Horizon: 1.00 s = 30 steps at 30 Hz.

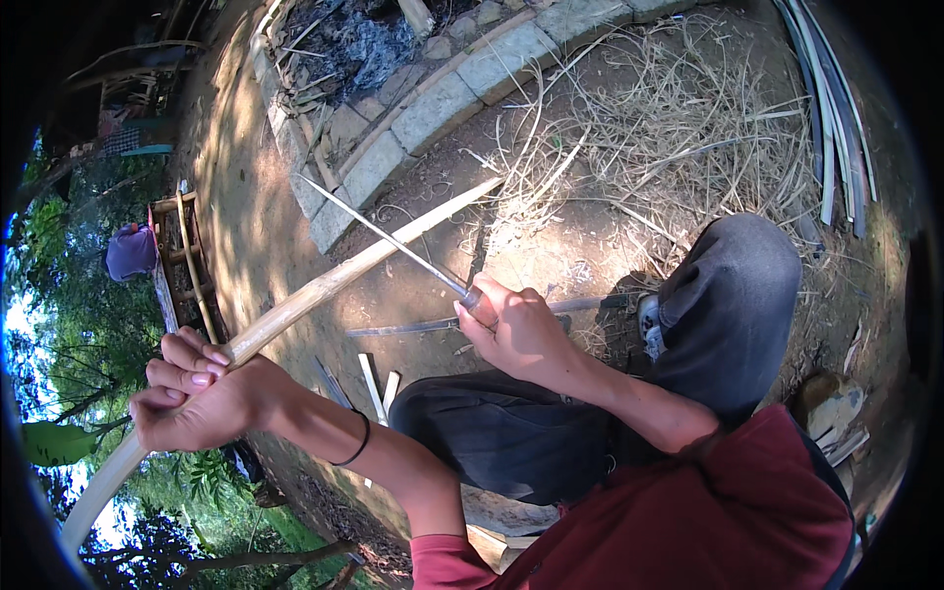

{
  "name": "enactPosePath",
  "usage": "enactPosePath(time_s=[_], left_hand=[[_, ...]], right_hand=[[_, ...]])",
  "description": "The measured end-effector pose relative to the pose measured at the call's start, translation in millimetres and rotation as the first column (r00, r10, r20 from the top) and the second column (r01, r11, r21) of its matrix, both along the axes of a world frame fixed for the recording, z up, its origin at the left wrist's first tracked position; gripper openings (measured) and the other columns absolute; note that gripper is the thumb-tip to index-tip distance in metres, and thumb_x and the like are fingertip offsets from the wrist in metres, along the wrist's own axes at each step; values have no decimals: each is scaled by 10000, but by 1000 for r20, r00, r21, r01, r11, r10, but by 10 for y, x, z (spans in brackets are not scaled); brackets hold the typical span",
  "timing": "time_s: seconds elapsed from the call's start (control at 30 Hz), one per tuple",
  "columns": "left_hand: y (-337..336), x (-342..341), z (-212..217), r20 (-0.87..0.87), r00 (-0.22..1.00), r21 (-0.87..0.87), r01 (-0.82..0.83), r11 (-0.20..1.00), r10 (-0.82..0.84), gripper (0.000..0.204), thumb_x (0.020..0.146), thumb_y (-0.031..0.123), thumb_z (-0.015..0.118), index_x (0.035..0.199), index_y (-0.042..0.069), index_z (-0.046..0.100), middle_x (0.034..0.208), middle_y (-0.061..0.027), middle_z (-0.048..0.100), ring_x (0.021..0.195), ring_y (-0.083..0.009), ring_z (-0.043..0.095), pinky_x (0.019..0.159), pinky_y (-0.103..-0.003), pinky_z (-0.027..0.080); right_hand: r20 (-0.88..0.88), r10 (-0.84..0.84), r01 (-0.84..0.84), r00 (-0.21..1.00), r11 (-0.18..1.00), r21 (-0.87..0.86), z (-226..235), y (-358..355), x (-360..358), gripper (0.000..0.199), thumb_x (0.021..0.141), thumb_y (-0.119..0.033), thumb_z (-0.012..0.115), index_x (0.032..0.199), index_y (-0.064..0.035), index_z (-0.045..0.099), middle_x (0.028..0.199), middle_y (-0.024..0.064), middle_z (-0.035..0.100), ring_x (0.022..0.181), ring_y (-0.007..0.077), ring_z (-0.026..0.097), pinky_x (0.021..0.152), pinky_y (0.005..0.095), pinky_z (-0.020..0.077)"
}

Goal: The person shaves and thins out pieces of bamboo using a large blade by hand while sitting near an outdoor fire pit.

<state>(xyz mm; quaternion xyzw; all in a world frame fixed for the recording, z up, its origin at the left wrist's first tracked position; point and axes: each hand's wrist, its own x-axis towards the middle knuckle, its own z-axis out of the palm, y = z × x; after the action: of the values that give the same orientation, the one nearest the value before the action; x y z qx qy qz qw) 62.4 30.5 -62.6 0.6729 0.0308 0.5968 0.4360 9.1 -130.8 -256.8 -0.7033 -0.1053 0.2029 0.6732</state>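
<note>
Bright daylight dapples the dirt ground (551, 256), with hard shadows under the legs. Sky at the left rim glares white. Fisheye bends the edges, and the corners go black.

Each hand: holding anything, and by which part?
Left hand grips the long bamboo strip near its lower middle. Right hand holds the knife by its handle, blade against the strip.

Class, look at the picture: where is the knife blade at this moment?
In the head view, the knife blade is centre-left, gripped by the right hand, crossing the long bamboo strip held by the left hand, below the stone border.
</note>
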Motion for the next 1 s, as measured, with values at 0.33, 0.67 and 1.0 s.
enactPosePath(time_s=[0.33,0.67,1.0], left_hand=[[28,-58,-63,14,999,101,-36,994,35,263,950,176,332,706,135,244,505,-15,247,411,-113,230,377,-215,226],[32,-35,-44,16,989,138,-145,980,145,272,892,169,356,659,133,221,502,-24,237,415,-128,227,382,-254,199],[100,-57,-57,37,998,89,-61,994,58,252,954,149,338,716,136,257,498,-10,245,412,-111,225,381,-224,220]], right_hand=[[-42,117,-118,992,992,-41,425,-80,47,203,925,-201,586,909,-7,528,670,182,654,672,400,666,599,453,541],[122,17,3,992,988,-156,-230,24,-92,261,913,-242,608,971,5,553,772,238,633,744,443,609,706,511,507],[49,-83,84,995,996,-26,-385,46,2,157,930,-181,581,931,-24,575,665,165,544,642,398,564,640,452,472]])
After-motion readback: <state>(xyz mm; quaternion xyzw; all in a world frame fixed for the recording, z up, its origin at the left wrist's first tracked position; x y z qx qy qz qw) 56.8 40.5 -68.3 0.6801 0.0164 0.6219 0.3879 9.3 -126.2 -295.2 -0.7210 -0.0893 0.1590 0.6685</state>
